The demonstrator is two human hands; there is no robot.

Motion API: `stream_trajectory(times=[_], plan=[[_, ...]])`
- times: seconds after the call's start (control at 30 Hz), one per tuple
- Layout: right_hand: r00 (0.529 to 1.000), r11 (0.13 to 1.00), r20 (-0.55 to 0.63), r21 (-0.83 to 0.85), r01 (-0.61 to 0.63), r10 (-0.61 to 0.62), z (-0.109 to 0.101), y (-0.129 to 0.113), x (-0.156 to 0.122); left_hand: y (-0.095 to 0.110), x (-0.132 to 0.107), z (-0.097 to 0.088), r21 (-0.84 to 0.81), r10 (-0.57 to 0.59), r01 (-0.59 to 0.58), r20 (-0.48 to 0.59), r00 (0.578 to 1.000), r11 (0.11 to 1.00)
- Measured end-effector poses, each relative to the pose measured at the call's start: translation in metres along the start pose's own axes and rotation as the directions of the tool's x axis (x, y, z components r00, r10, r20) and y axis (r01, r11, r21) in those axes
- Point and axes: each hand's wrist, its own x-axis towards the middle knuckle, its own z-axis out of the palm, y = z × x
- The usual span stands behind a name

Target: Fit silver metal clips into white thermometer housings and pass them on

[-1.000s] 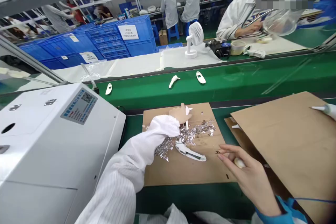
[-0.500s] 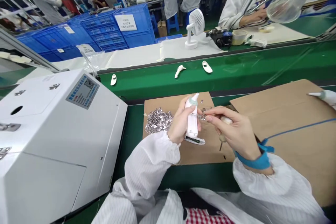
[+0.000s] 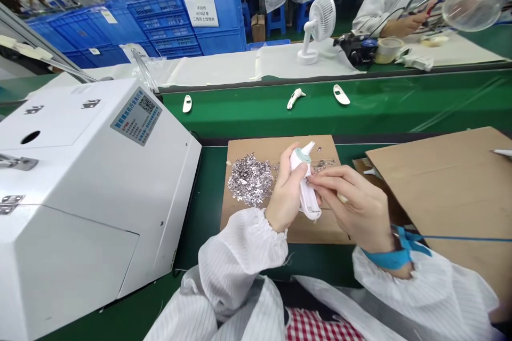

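My left hand (image 3: 288, 192) is wrapped around a white ear thermometer (image 3: 310, 200), its pale green collar and pointed probe tip tilted up and away. The fingertips of my right hand (image 3: 356, 202) are pinched together against the thermometer's side, at what looks like a small metal piece (image 3: 308, 179). A screwdriver's pale handle (image 3: 342, 197) is tucked in the same hand, mostly hidden by the fingers. Beneath both hands lies a cardboard sheet (image 3: 240, 226). It bears a heap of small shiny metal pieces (image 3: 251, 180) on the left and a few loose ones (image 3: 323, 165) behind my right hand.
A large white machine (image 3: 100, 197) stands at the left. White thermometer parts (image 3: 296, 98) lie along the green belt (image 3: 240, 112). A cardboard box (image 3: 448, 186) is at the right, with a blue wrist-strap cord (image 3: 464, 237) crossing it. Across the belt are a fan (image 3: 320, 18) and a co-worker's hand (image 3: 406, 25).
My right fingertips have moved from beside the loose metal pieces onto the thermometer's side. The thermometer has turned in my left hand. The camera view has shifted.
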Motion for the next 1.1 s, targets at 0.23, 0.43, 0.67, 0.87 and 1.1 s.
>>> stream_trajectory(times=[0.23, 0.43, 0.67, 0.87, 1.1], plan=[[0.983, 0.996, 0.161, 0.001, -0.093, 0.092, 0.012, -0.003, 0.001, 0.000, 0.000, -0.015, -0.093, -0.064, 0.053, -0.123, 0.990, 0.994], [0.925, 0.983, 0.355, -0.162, -0.086, 0.139, 0.030, 0.032, 0.038, 0.020, -0.003, -0.065, -0.192, 0.013, -0.072, -0.292, 0.956, 0.979], [0.638, 0.917, 0.699, -0.398, -0.028, 0.323, 0.070, 0.061, 0.035, 0.006, -0.030, -0.109, -0.245, -0.014, -0.087, -0.383, 0.924, 0.966], [0.672, 0.891, 0.676, -0.451, 0.053, 0.302, 0.093, 0.058, 0.047, -0.011, -0.033, -0.111, -0.298, -0.057, -0.050, -0.341, 0.938, 0.953], [0.663, 0.879, 0.665, -0.477, 0.021, 0.345, 0.113, 0.064, 0.061, -0.008, -0.034, -0.108, -0.272, -0.043, -0.052, -0.330, 0.943, 0.961]])
